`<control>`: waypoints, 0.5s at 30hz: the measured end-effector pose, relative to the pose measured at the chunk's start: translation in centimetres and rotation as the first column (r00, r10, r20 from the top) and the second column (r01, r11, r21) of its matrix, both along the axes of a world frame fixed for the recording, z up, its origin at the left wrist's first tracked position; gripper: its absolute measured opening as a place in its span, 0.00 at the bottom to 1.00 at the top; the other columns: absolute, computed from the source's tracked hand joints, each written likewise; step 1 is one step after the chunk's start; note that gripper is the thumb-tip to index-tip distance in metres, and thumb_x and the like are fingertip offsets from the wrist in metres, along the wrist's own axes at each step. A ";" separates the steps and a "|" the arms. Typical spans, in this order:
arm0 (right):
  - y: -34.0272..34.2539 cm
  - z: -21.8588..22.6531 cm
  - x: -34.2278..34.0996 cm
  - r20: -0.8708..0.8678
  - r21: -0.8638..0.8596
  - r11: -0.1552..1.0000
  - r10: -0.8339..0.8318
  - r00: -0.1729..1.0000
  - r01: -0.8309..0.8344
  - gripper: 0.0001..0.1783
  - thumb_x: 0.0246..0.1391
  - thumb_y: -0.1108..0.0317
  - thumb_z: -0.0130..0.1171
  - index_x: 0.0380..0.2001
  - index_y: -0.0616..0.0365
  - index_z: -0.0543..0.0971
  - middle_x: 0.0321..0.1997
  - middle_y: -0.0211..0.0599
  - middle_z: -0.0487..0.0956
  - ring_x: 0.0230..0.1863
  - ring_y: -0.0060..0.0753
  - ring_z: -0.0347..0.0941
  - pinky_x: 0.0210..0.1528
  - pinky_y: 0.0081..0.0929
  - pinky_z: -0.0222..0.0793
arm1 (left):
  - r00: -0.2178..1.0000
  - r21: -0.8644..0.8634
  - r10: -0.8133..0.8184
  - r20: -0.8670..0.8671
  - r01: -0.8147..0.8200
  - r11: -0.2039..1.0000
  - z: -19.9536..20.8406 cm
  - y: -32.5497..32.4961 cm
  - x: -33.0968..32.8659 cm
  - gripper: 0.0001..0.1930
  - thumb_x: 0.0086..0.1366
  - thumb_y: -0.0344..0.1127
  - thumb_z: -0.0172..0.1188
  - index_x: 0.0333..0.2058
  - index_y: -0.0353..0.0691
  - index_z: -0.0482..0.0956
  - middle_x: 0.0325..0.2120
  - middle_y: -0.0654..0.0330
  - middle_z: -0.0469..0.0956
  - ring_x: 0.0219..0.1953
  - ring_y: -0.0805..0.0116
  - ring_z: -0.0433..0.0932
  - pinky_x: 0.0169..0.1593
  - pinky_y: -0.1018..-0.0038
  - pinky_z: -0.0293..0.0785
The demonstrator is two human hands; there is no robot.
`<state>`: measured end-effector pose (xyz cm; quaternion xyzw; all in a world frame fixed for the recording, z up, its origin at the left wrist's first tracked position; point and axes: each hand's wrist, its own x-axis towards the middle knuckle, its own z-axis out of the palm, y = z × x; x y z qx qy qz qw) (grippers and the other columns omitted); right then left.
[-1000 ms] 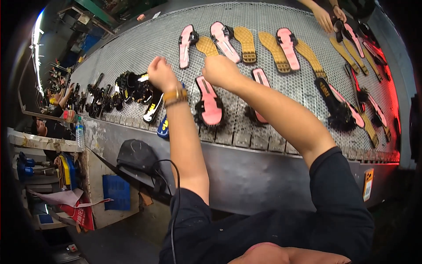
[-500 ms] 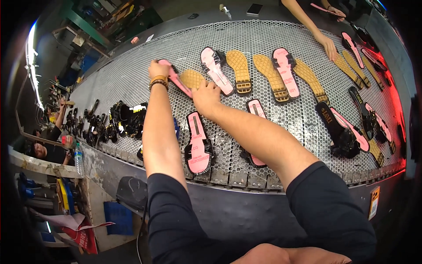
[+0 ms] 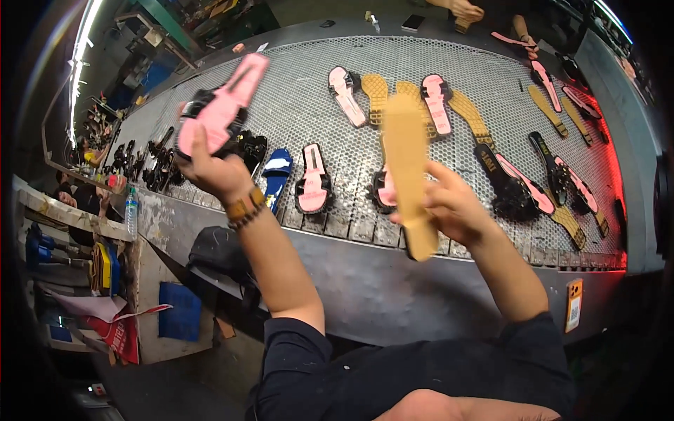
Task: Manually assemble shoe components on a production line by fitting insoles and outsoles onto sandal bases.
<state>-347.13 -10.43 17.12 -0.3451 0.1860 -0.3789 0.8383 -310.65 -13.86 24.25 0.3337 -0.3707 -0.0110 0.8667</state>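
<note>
My left hand [image 3: 214, 168] is closed around a sandal upper [image 3: 223, 112] with a pink underside and black straps, raised over the left part of the mesh conveyor. In my right hand [image 3: 456, 203] a tan shoe sole [image 3: 406, 154] stands nearly upright, its smooth side facing me, slightly blurred. Behind that sole lies another pink-bottomed sandal upper [image 3: 384, 191], partly hidden. One more pink-bottomed upper [image 3: 313, 184] rests between my hands near the belt's front edge. Farther back are a pink-bottomed upper [image 3: 345, 95] and a tan quilted sole [image 3: 374, 91] side by side.
The mesh conveyor [image 3: 281, 77] carries several more soles and uppers on the right. A blue slipper [image 3: 278, 168] and black sandals [image 3: 163, 168] lie left. Across the belt, a co-worker's hand [image 3: 467, 10] holds a tan sole. A bottle [image 3: 131, 210] stands at the left.
Both my hands have come up off the belt and moved apart, the left lifting the pink-bottomed upper, the right the tan sole. The co-worker's hand has left the belt with a sole.
</note>
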 end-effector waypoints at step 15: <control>14.8 1.3 -10.9 -0.596 0.016 0.997 0.070 0.800 -0.075 0.22 0.63 0.67 0.69 0.54 0.61 0.72 0.37 0.39 0.84 0.39 0.34 0.84 0.38 0.31 0.80 | 0.476 0.558 -0.858 -0.194 0.773 0.303 -15.0 16.2 -18.2 0.24 0.80 0.43 0.51 0.62 0.26 0.69 0.60 0.39 0.77 0.70 0.50 0.69 0.72 0.54 0.63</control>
